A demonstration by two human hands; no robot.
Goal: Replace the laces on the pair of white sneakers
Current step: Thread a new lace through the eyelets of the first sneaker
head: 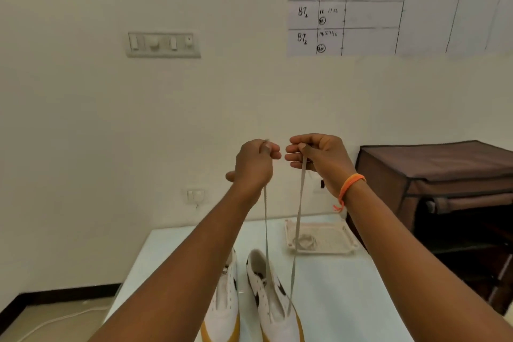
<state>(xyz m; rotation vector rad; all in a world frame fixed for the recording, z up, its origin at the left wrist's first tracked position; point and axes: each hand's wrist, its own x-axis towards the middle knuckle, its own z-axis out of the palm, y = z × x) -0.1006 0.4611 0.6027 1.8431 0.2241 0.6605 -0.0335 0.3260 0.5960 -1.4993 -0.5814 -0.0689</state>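
Note:
Two white sneakers with tan soles stand side by side on the pale table [347, 300]: the left sneaker [226, 305] partly behind my forearm, the right sneaker [273, 300] beside it. A grey lace [297, 230] runs up in two strands from the right sneaker's front eyelets. My left hand [254, 162] pinches one end and my right hand [319, 157] pinches the other, both raised high above the shoes and close together. An orange thread band circles my right wrist.
A beige tray [344, 239] at the table's far side holds a bundled lace [305, 241]. A brown fabric cabinet [444, 175] stands to the right against the wall. A whiteboard and a switch panel hang on the wall; a cable lies on the floor at left.

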